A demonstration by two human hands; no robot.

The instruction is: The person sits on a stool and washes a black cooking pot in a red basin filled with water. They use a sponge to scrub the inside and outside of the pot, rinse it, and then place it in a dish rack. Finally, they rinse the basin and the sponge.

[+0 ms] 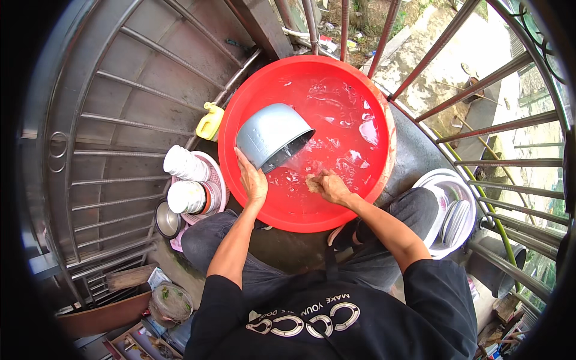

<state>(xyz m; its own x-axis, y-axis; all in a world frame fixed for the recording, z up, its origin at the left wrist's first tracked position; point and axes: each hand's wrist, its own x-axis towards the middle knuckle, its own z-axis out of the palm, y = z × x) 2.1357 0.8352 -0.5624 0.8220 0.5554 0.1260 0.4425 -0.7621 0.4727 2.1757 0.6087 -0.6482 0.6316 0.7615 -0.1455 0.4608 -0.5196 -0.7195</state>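
Note:
A large red plastic basin (306, 222) holding water stands on the floor before me. My left hand (252, 180) grips the rim end of a silver-grey metal cooking pot (274, 130), which is tilted over the water with its dark mouth towards the lower right. To the right of the pot, my right hand (330, 185) holds a tan scouring pad (312, 183) just above the water. A pale pink object (369, 132) lies in the water near the basin's right side.
A yellow plastic bottle (210, 121) and a pink basket (220, 180) with stacked white bowls (185, 197) stand left of the basin. Plates (455, 220) sit in a white basin (471, 225) on the right. Metal railings (495, 119) surround the area.

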